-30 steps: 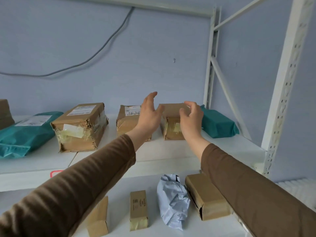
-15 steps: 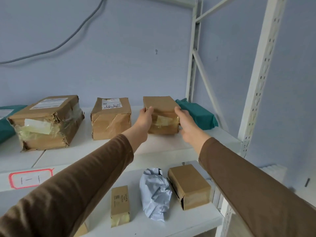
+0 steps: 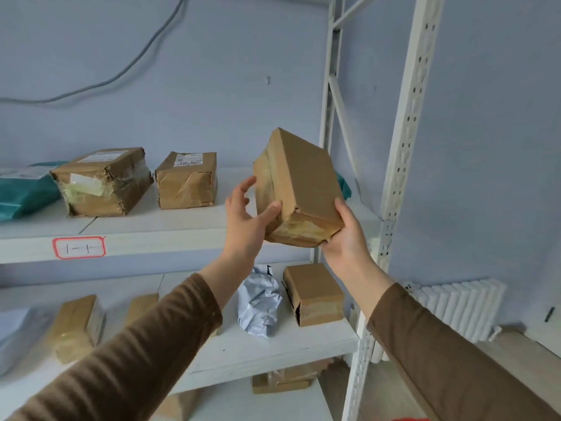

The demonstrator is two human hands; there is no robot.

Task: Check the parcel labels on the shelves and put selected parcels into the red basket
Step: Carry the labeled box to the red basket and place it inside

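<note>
At frame centre, the right hand (image 3: pixel 346 235) grips the tilted brown parcel (image 3: pixel 303 183) from below, long axis rising upper left; the left hand (image 3: pixel 246 214) touches its side, thumb pressing, fingers spread.

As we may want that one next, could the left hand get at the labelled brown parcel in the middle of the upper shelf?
Probably yes. The left hand only touches the held parcel with its thumb, while the right hand grips it from below, and nothing stands between the left hand and the labelled parcel.
</note>
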